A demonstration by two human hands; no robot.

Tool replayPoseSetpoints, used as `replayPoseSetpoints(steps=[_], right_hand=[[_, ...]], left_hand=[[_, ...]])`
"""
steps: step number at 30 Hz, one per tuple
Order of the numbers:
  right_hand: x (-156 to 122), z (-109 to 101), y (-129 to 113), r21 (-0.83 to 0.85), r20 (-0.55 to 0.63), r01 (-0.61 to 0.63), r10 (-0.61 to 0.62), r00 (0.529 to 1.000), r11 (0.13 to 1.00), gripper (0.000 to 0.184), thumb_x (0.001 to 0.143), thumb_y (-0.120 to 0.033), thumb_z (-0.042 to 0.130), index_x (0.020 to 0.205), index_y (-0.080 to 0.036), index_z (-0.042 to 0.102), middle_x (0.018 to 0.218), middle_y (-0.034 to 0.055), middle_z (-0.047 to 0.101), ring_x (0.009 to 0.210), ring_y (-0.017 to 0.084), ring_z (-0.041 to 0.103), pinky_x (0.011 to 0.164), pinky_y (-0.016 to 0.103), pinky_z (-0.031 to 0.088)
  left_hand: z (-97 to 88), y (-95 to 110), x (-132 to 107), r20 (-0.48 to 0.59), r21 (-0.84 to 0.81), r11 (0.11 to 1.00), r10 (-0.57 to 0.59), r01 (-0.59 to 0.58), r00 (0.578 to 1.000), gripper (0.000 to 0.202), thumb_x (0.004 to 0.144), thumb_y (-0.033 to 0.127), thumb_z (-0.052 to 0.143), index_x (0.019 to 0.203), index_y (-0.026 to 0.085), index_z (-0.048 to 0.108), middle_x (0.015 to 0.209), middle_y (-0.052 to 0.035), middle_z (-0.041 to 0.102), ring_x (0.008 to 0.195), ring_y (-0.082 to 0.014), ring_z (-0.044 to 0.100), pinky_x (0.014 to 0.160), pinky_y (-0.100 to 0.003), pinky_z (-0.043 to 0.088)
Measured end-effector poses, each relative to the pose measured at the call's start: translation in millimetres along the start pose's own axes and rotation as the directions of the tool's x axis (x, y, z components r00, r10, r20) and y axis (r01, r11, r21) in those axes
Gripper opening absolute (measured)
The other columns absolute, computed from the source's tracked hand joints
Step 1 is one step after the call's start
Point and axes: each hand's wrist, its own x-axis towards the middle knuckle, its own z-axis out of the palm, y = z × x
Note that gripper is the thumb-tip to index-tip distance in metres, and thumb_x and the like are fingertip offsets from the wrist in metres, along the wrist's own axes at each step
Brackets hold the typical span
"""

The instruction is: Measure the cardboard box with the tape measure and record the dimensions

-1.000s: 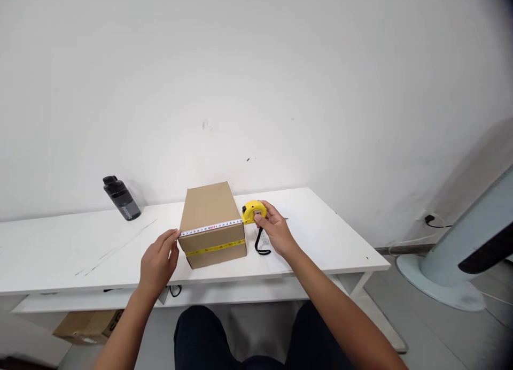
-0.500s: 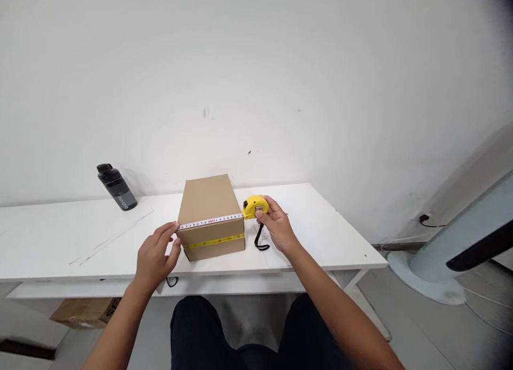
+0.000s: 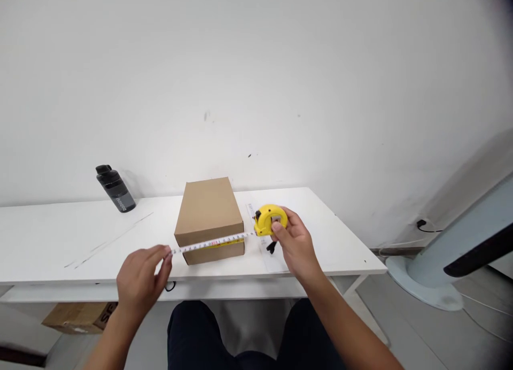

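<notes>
My right hand (image 3: 295, 240) grips the yellow case of a tape measure (image 3: 264, 219), with the thumb on its near face and a dark strap hanging below. From the case a white blade (image 3: 200, 245) runs left, slanting slightly down. My left hand (image 3: 142, 276) pinches the blade's free end between thumb and fingers. Behind the stretched blade stands a brown cardboard box (image 3: 210, 207), its front face banded with yellow tape that the blade partly covers. The blade appears to hang in front of the box, apart from its top edge.
The white table (image 3: 100, 231) stands against the wall. A dark bottle (image 3: 116, 189) is at the back left, and a printed paper sheet (image 3: 276, 262) lies right of the box. Below is another carton (image 3: 74, 316); a pale tower appliance (image 3: 465, 247) stands right.
Both hands have drawn the tape off the box's top front edge, toward me and lower. My left hand has moved left and down, my right hand right and down.
</notes>
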Motion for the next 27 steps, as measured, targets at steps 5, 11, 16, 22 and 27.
replayPoseSetpoints(steps=[5,11,16,22,27], right_hand=[[-63,9,5,0.005,0.056,-0.115,0.114,0.992,0.993,0.048,0.074,-0.044,0.085,0.113,-0.025,0.066,0.1,0.005,0.074,0.081,0.019,0.067,0.064,0.027,0.054],[-100,14,24,0.002,0.087,-0.242,0.241,0.967,0.97,0.047,0.075,-0.048,0.084,0.111,-0.025,0.066,0.091,0.0034,0.072,0.069,0.015,0.062,0.06,0.026,0.052],[-106,0,37,-0.004,-0.017,-0.299,0.299,0.954,0.954,0.054,0.072,-0.052,0.085,0.113,-0.023,0.065,0.088,0.0031,0.07,0.062,0.013,0.055,0.054,0.024,0.048],[-116,-19,56,0.073,-0.167,-0.322,0.33,0.929,0.944,0.059,0.069,-0.054,0.086,0.114,-0.023,0.065,0.088,0.0029,0.069,0.06,0.012,0.053,0.052,0.024,0.046],[-122,-30,63,0.125,-0.238,-0.34,0.361,0.902,0.932,0.058,0.068,-0.055,0.087,0.111,-0.021,0.067,0.089,0.0036,0.069,0.064,0.013,0.054,0.052,0.024,0.044]], left_hand=[[-9.3,67,5,-0.018,-0.21,0.975,0.074,-0.076,0.997,0.015,0.086,0.006,0.069,0.099,0.012,0.066,0.083,-0.0081,0.077,0.076,-0.016,0.071,0.082,-0.036,0.054],[16.3,117,4,0.019,-0.401,0.916,0.022,-0.012,1.0,0.01,0.092,0.01,0.064,0.101,0.013,0.068,0.09,-0.0063,0.079,0.078,-0.0136,0.072,0.084,-0.034,0.054],[30.4,132,0,0.012,-0.467,0.884,-0.018,0.021,1.0,0.009,0.094,0.013,0.064,0.102,0.012,0.067,0.091,-0.0062,0.079,0.082,-0.0129,0.073,0.085,-0.03,0.053],[44.2,143,5,0.061,-0.496,0.868,0.013,0.019,0.998,0.009,0.096,0.023,0.063,0.1,0.016,0.067,0.089,-0.0025,0.078,0.074,-0.0111,0.07,0.094,-0.033,0.048],[56.3,130,29,0.112,-0.412,0.911,0.073,-0.021,0.991,0.061,0.097,0.064,0.043,0.131,0.015,0.056,0.115,-0.0139,0.074,0.107,-0.0235,0.068,0.109,-0.045,0.041]])
